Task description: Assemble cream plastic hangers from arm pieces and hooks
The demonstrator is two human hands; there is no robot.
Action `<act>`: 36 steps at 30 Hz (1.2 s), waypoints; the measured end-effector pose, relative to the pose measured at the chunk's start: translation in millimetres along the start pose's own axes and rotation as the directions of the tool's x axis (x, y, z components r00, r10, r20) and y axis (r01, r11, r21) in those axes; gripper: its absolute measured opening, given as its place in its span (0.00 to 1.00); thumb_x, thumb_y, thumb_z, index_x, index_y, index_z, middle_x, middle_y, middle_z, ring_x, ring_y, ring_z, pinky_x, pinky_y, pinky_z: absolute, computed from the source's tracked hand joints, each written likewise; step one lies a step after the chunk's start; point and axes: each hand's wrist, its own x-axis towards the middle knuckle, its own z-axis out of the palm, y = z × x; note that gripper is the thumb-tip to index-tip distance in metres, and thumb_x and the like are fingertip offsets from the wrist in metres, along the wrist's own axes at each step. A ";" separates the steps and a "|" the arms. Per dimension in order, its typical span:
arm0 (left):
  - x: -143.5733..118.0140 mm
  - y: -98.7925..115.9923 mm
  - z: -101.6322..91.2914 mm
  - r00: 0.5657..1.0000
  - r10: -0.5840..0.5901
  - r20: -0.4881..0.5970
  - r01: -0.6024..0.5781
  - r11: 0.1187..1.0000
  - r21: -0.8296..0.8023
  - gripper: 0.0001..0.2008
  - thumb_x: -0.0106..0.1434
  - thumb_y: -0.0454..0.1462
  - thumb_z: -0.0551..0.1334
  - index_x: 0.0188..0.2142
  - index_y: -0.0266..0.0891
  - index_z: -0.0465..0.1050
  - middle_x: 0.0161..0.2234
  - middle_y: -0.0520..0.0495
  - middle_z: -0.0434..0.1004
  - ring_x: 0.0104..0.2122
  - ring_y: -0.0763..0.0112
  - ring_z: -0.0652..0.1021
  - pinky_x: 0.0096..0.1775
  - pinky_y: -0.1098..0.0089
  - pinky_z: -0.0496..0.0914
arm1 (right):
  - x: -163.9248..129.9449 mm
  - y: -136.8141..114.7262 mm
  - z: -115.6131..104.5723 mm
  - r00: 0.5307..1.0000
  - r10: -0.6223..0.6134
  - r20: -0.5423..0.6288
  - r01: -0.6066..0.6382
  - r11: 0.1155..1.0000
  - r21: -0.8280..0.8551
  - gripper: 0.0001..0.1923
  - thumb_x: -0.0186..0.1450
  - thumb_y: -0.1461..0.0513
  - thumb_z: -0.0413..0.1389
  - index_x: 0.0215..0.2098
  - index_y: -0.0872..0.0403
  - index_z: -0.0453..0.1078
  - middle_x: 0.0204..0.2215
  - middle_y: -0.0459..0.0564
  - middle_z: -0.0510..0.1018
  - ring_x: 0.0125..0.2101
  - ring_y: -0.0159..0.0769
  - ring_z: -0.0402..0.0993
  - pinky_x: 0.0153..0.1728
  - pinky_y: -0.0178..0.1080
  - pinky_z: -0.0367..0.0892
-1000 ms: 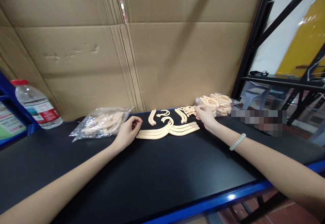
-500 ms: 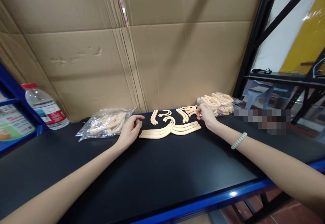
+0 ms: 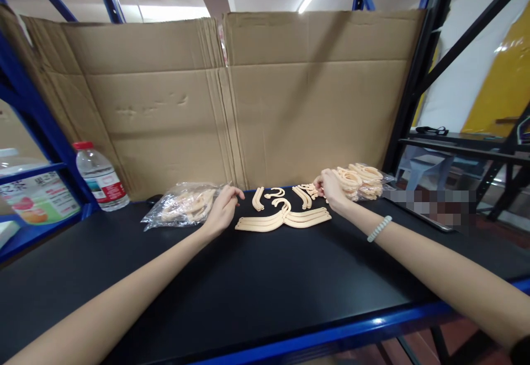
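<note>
Cream plastic hanger arms point(image 3: 260, 223) lie fanned to both sides on the black tabletop, with hanger hooks point(image 3: 283, 205) stacked where they meet. Behind them are another hook point(image 3: 275, 192) and two small groups of short curved pieces point(image 3: 258, 199). My left hand point(image 3: 223, 210) rests beside the left ends of the arms, fingers apart and holding nothing, close to a clear plastic bag point(image 3: 182, 205) of cream parts. At the far right, my right hand point(image 3: 331, 189) has its fingers pinched together at a pile of small cream pieces point(image 3: 309, 189); what is between them is hidden.
A second clear bag point(image 3: 366, 180) of cream parts sits just beyond my right hand. A red-capped water bottle point(image 3: 103, 180) stands at the left by the blue rack post. Tall cardboard point(image 3: 314, 111) walls off the back. The blue table edge point(image 3: 314, 334) runs along the front.
The view has tilted upward and shifted left, so everything sits lower in the picture. My right hand stays pinched at the small pieces; my left hand remains beside the hanger arms.
</note>
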 end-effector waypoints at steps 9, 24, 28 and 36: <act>36.1 11.2 4.8 0.988 -0.125 0.093 0.101 0.967 0.234 0.08 0.61 0.29 0.55 0.38 0.36 0.70 0.36 0.48 0.70 0.39 0.66 0.73 0.44 0.62 0.69 | 30.9 -30.3 72.1 0.878 -0.037 0.477 0.297 0.823 -0.484 0.09 0.66 0.60 0.54 0.42 0.56 0.69 0.38 0.48 0.75 0.35 0.33 0.72 0.37 0.40 0.70; 62.5 -15.0 36.3 0.804 -0.516 0.295 0.271 0.760 0.591 0.15 0.66 0.40 0.60 0.50 0.38 0.68 0.49 0.43 0.71 0.45 0.62 0.75 0.44 0.58 0.72 | 37.7 -25.6 110.7 0.653 0.284 0.702 0.573 0.419 -0.704 0.15 0.67 0.58 0.54 0.50 0.55 0.67 0.48 0.52 0.72 0.44 0.39 0.72 0.43 0.46 0.70; 64.5 -16.8 37.0 0.795 -0.532 0.293 0.267 0.739 0.618 0.15 0.66 0.40 0.59 0.50 0.38 0.68 0.49 0.43 0.71 0.45 0.62 0.75 0.44 0.58 0.72 | 35.7 -17.6 108.1 0.664 0.208 0.719 0.602 0.423 -0.678 0.15 0.67 0.58 0.54 0.50 0.55 0.67 0.48 0.52 0.72 0.44 0.39 0.72 0.43 0.46 0.70; 65.3 -19.0 38.9 0.797 -0.561 0.226 0.300 0.691 0.658 0.16 0.66 0.40 0.60 0.51 0.36 0.67 0.49 0.41 0.71 0.45 0.61 0.75 0.44 0.57 0.72 | 38.1 -19.4 87.0 0.771 -0.131 0.623 0.590 0.514 -0.622 0.12 0.67 0.57 0.53 0.46 0.55 0.69 0.45 0.52 0.74 0.42 0.37 0.72 0.43 0.45 0.70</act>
